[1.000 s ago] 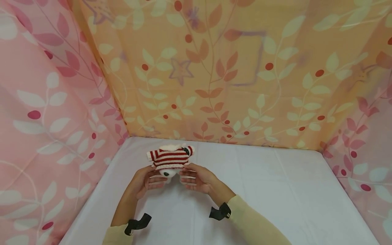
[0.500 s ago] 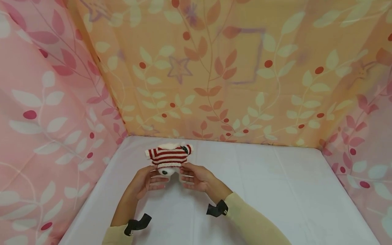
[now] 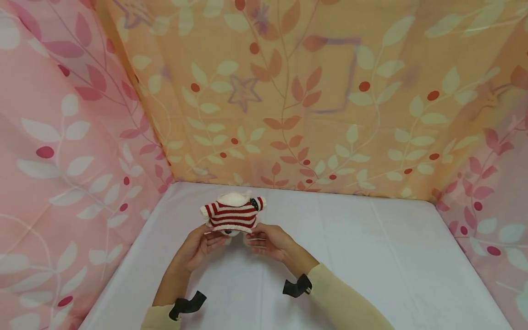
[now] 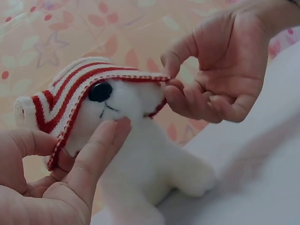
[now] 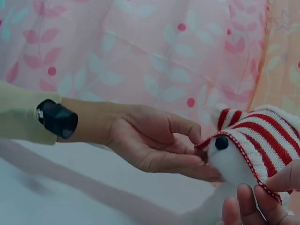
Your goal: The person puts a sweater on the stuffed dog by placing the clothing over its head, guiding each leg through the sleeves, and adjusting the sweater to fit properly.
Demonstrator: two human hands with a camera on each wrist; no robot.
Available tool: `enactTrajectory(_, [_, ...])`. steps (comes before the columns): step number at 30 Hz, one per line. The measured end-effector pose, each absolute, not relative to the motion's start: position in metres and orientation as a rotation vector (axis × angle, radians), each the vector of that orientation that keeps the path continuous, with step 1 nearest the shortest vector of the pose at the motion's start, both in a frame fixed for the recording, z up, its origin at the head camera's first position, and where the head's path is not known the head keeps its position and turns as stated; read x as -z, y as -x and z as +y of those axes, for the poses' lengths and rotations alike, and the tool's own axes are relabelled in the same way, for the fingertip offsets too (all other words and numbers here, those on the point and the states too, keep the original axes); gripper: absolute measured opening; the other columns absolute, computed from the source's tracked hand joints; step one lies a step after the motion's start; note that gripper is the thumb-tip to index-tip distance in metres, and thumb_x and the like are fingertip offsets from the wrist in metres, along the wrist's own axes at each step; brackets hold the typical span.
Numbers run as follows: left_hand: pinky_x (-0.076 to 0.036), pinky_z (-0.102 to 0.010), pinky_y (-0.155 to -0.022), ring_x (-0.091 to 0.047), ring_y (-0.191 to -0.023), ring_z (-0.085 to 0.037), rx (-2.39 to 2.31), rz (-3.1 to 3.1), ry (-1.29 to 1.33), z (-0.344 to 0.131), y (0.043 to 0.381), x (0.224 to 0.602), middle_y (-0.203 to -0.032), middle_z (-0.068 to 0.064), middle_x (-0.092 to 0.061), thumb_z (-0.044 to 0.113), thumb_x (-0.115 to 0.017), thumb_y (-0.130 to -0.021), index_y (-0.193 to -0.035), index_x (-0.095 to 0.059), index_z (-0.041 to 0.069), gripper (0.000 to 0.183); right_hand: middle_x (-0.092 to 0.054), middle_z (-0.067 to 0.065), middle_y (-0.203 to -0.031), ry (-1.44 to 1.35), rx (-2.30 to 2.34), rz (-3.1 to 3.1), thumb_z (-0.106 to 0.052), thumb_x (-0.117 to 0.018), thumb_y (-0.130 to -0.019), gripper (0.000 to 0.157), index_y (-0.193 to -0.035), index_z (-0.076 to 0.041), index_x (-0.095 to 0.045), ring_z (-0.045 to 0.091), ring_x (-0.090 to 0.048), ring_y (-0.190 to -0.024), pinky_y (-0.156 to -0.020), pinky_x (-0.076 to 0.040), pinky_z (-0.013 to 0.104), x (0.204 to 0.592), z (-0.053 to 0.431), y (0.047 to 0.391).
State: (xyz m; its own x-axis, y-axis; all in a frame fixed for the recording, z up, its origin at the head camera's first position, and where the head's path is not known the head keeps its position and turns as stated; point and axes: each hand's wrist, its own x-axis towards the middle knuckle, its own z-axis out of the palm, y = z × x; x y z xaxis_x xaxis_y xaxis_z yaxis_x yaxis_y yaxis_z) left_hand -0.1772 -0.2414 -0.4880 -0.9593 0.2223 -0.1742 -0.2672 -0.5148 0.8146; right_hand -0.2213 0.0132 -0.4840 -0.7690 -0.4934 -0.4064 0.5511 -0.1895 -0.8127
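Note:
A white plush toy (image 4: 140,154) with a black nose sits on the white table. Over its head is a small red-and-white striped knit sweater (image 3: 235,216), hem just above the nose and the eyes covered. My left hand (image 3: 197,247) pinches the hem at the left side between thumb and fingers; its other fingers reach under, near the muzzle in the left wrist view. On the opposite side, my right hand (image 3: 273,240) pinches the hem's right edge. White fabric or fur shows at the sweater's neck opening, and a dark patch sits near the right sleeve.
The white-covered table (image 3: 350,256) extends to the right and front. Pink leaf-patterned cloth (image 3: 74,183) hangs at the left, with an orange patterned cloth (image 3: 309,91) behind. Each wrist wears a black camera mount (image 3: 298,285).
The sweater's hem has come lower over the plush toy's face, close to the nose. More white shows at the neck opening. Both hands keep their pinch on the hem.

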Motion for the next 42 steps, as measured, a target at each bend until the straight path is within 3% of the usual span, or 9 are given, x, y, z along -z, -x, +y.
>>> enactTrajectory(6, [-0.050, -0.038, -0.100, -0.069, -0.111, -0.028, -2.626, 1.041, -0.040, -0.239, 0.174, 0.497, -0.119, -0.016, -0.069, 0.012, -0.024, -0.112, -0.127, -0.051, 0.005, 0.032, -0.074, 0.006, -0.090, 0.013, 1.913, 1.599, -0.020, -0.065, -0.093, 0.023, -0.102, 0.000, -0.073, 0.018, -0.071, -0.080, -0.078, -0.059, 0.036, 0.489, 0.020, 0.224])
enactTrajectory(10, [-0.041, -0.040, -0.107, -0.065, -0.119, -0.029, -2.653, 0.833, -0.145, -0.236, 0.173, 0.505, -0.127, -0.018, -0.066, 0.011, -0.017, -0.111, -0.128, -0.056, 0.005, 0.043, -0.074, 0.006, -0.086, 0.031, 1.877, 1.660, -0.019, -0.067, -0.091, 0.024, -0.100, 0.002, -0.073, 0.018, -0.071, -0.076, -0.075, -0.059, 0.035, 0.490, 0.023, 0.225])
enactTrajectory(16, [-0.039, -0.038, -0.109, -0.063, -0.122, -0.029, -2.665, 0.732, -0.138, -0.232, 0.174, 0.513, -0.131, -0.018, -0.064, 0.011, -0.015, -0.110, -0.130, -0.056, 0.004, 0.045, -0.074, 0.007, -0.084, 0.015, 1.833, 1.729, -0.020, -0.068, -0.090, 0.026, -0.101, 0.003, -0.073, 0.018, -0.071, -0.075, -0.068, -0.057, 0.030, 0.496, 0.026, 0.227])
enactTrajectory(20, [-0.045, -0.039, -0.105, -0.065, -0.120, -0.028, -2.638, 0.871, -0.149, -0.231, 0.173, 0.515, -0.130, -0.018, -0.066, 0.011, -0.018, -0.111, -0.131, -0.056, 0.005, 0.043, -0.074, 0.006, -0.081, 0.028, 1.836, 1.743, -0.019, -0.067, -0.090, 0.027, -0.101, 0.005, -0.072, 0.016, -0.070, -0.072, -0.065, -0.057, 0.029, 0.499, 0.027, 0.225])
enactTrajectory(25, [-0.050, -0.042, -0.100, -0.069, -0.112, -0.029, -2.517, 1.185, -0.132, -0.231, 0.174, 0.513, -0.122, -0.016, -0.070, 0.018, -0.026, -0.113, -0.134, -0.046, 0.003, 0.032, -0.073, 0.004, -0.079, 0.069, 1.854, 1.706, -0.021, -0.068, -0.092, 0.034, -0.104, 0.011, -0.069, 0.014, -0.069, -0.070, -0.065, -0.056, 0.029, 0.498, 0.027, 0.222])
enactTrajectory(30, [-0.053, -0.047, -0.097, -0.068, -0.111, -0.038, -2.229, 1.604, 0.019, -0.238, 0.178, 0.505, -0.120, -0.024, -0.069, 0.036, -0.038, -0.110, -0.140, -0.041, -0.004, 0.050, -0.074, 0.007, -0.085, 0.127, 1.803, 1.726, -0.026, -0.068, -0.095, 0.043, -0.116, 0.012, -0.067, 0.019, -0.071, -0.077, -0.069, -0.057, 0.031, 0.489, 0.035, 0.226])
enactTrajectory(33, [-0.056, -0.049, -0.090, -0.069, -0.107, -0.043, -2.117, 1.847, 0.175, -0.248, 0.178, 0.499, -0.118, -0.029, -0.068, 0.036, -0.042, -0.109, -0.131, -0.050, -0.007, 0.048, -0.075, 0.011, -0.090, 0.188, 1.718, 1.834, -0.027, -0.067, -0.096, 0.039, -0.115, 0.007, -0.070, 0.028, -0.073, -0.083, -0.073, -0.058, 0.036, 0.478, 0.044, 0.233])
enactTrajectory(36, [-0.059, -0.048, -0.083, -0.072, -0.098, -0.039, -2.069, 2.102, 0.308, -0.260, 0.178, 0.487, -0.113, -0.027, -0.071, 0.028, -0.044, -0.108, -0.119, -0.056, -0.006, 0.037, -0.075, 0.013, -0.093, 0.273, 1.643, 2.014, -0.025, -0.064, -0.098, 0.029, -0.107, 0.001, -0.073, 0.032, -0.073, -0.086, -0.076, -0.058, 0.040, 0.462, 0.053, 0.240])
enactTrajectory(42, [-0.059, -0.035, -0.077, -0.072, -0.096, -0.029, -1.860, 2.668, 0.271, -0.275, 0.189, 0.448, -0.106, -0.016, -0.073, 0.031, -0.055, -0.106, -0.115, -0.063, -0.001, 0.034, -0.074, 0.010, -0.094, 0.525, 1.556, 2.411, -0.021, -0.067, -0.097, 0.017, -0.099, -0.006, -0.075, 0.026, -0.069, -0.085, -0.076, -0.055, 0.039, 0.417, 0.058, 0.254])
